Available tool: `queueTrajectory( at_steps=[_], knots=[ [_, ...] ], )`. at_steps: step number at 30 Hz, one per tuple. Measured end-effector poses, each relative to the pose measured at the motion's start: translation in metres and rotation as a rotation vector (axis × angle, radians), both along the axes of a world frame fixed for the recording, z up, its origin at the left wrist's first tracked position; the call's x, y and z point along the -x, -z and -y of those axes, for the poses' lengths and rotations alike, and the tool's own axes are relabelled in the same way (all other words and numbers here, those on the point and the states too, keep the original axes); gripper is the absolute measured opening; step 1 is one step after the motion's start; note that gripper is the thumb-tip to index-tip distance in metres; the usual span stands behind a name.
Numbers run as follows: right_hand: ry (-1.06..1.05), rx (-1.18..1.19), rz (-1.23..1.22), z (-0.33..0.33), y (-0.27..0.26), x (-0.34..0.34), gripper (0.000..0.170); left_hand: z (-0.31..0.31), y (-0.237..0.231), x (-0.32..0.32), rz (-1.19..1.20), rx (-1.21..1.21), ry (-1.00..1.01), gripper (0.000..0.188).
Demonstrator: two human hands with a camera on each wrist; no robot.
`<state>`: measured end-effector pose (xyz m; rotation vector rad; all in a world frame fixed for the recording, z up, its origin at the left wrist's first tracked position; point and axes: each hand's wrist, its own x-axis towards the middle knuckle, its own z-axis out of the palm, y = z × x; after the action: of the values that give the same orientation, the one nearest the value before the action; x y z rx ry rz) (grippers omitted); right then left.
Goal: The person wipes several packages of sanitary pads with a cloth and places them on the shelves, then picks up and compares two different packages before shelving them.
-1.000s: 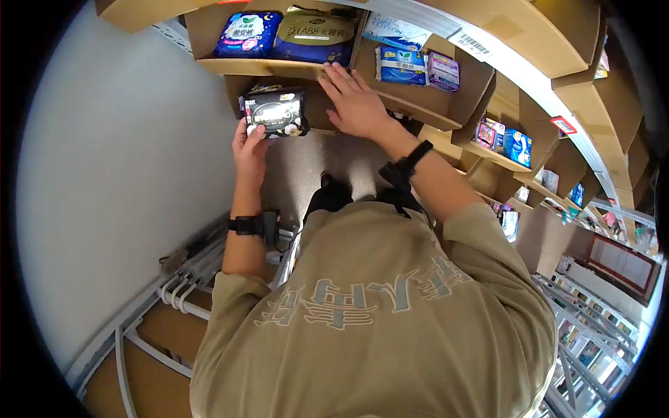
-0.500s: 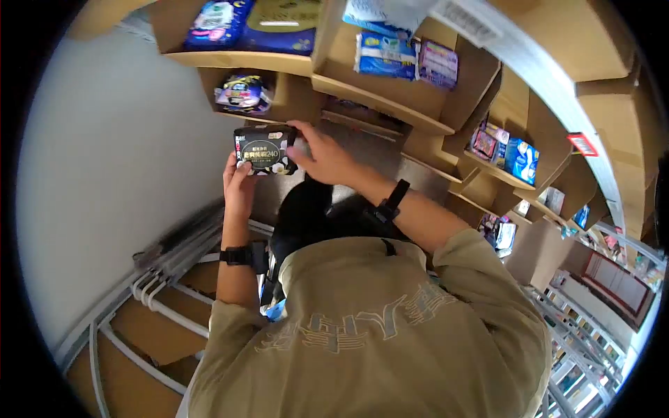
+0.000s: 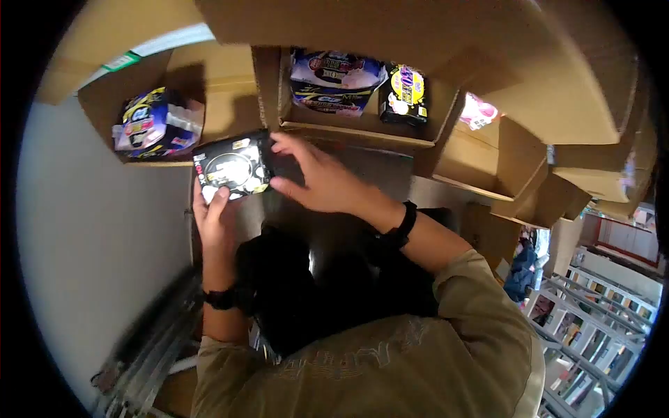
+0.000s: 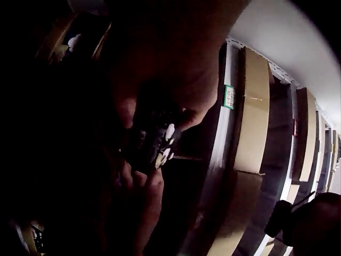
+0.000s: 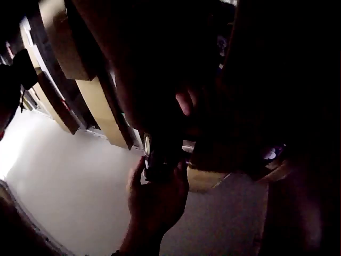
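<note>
A black pack of sanitary pads with white flowers and a shiny front is in my left hand. Its thumb lies over the front and the fingers are behind. My right hand is at the pack's right edge, fingertips and thumb spread apart beside it. In the dark left wrist view, the pack appears end-on between both hands. The right wrist view shows the left hand gripping the pack from below.
Behind the pack, a cardboard shelf box holds purple packs. Another bin has purple packs and a black-and-yellow pack. A cardboard ledge overhangs above. A white wall stands at left, metal racks at right.
My right hand has left the upper box's edge and come to the pack's right side. The pack stays in my left hand, and the view has dropped toward lower shelf boxes.
</note>
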<state>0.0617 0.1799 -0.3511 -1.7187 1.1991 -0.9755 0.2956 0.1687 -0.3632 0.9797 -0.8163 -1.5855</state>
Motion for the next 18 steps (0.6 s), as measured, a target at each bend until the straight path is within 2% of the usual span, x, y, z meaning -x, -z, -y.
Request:
queueTrajectory(
  at_steps=[2,6,8,11,12,13,17,18],
  knots=[
    [-0.028,0.074,-0.086,-0.002,0.012,0.002,0.067,0.002,0.02,-0.001,0.004,-0.004,0.012,0.049],
    [-0.065,0.159,-0.078,-0.004,0.038,0.008,0.065,-0.002,0.035,0.011,-0.046,0.086,-0.03,0.045],
    [-0.111,0.317,-0.105,-0.005,0.051,0.009,0.066,-0.004,0.043,0.009,-0.091,0.112,-0.017,0.04],
    [-0.093,0.335,-0.171,-0.018,0.055,0.014,0.064,-0.01,0.045,0.012,-0.077,0.138,-0.044,0.037],
    [-0.102,0.221,-0.201,-0.025,0.052,0.018,0.065,-0.015,0.043,0.012,-0.079,0.143,-0.035,0.037],
    [-0.096,0.226,-0.204,-0.033,0.05,0.023,0.065,-0.021,0.041,0.013,-0.082,0.133,-0.034,0.038],
    [0.06,0.445,-0.393,-0.06,0.041,0.055,0.063,-0.046,0.014,0.039,-0.11,0.177,0.037,0.041],
    [0.145,0.522,-0.523,-0.068,0.035,0.07,0.062,-0.052,0.01,0.051,-0.076,0.195,0.07,0.043]
  ],
)
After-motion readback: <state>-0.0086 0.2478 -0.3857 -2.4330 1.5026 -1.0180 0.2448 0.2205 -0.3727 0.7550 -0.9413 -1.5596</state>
